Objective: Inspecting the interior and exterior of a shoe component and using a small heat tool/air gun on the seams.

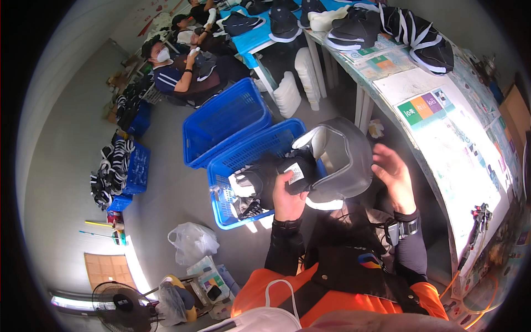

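Gray workshop floor [160, 196] spreads left of a long, paper-covered tabletop [401, 84]. In the middle, a blue basket [243, 149] holds black-and-white shoes [248, 206]. Over its right side, a dark, gray-lined piece [357, 149] is clamped in the grip of the left hand [289, 198]; the right hand [394, 176], fingers apart, hovers just beside the piece's right edge. A white label [297, 172] shows by the left hand.

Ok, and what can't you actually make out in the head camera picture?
All in the head view:
Left hand: most fingers, hidden behind the dark item it holds.
Dark item: its underside, turned away from the camera.
White label: its print, too small to read.
Front blue basket: its floor, largely hidden by shoes and the dark item.
Fan: its lower part, cut off by the lower edge.
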A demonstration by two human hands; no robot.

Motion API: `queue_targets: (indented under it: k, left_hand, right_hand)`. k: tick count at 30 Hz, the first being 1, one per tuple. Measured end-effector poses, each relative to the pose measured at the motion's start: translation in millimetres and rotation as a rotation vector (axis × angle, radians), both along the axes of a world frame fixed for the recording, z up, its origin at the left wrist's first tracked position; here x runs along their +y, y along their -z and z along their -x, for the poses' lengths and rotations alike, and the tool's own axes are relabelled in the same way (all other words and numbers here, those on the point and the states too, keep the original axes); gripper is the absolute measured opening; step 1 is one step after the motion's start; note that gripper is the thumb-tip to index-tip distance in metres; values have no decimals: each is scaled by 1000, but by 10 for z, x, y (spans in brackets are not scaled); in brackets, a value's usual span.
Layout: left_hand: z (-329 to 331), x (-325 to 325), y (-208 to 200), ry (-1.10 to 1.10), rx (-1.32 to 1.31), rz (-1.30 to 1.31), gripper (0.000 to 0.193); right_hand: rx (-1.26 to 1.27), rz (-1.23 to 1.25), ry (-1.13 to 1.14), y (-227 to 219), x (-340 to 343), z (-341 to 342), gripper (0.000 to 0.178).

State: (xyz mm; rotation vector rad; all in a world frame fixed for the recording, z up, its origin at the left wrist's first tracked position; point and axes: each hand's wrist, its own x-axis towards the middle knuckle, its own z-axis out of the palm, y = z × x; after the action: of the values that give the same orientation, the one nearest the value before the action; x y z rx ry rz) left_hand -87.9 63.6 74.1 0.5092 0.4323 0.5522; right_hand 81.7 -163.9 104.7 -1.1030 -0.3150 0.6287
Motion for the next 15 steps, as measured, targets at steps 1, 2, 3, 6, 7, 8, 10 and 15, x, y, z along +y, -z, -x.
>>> queue_targets:
  k: [1,2,3,6,7,8,10,15]
  left_hand:
    - [6,13,20,0,-26,30,14]
    - [18,50,34,-13,-41,48,14]
    - [18,42,63,-98,-7,82,14]
    - [20,121,128,-92,-4,59,15]
    - [24,160,147,-47,-39,25,15]
    - [27,167,172,-44,-63,-3,14]
    - [61,173,193,-77,-79,-12,14]
    - [98,162,187,-150,-19,19,13]
  right_hand:
    - [-301,110,153,-168,-1,53,55]
    - [-590,265,292,-347,2,108,65]
    - [-582,254,123,-530,-69,205,79]
    - [-787,305,-645,-930,-206,435,76]
    - [-819,257,-581,-970,-158,519,70]
    - [-871,165,-489,-1006,-129,575,64]
    - [-883,-112,61,-1054,-76,617,25]
    - [-555,-479,552,-1143,-178,664,27]
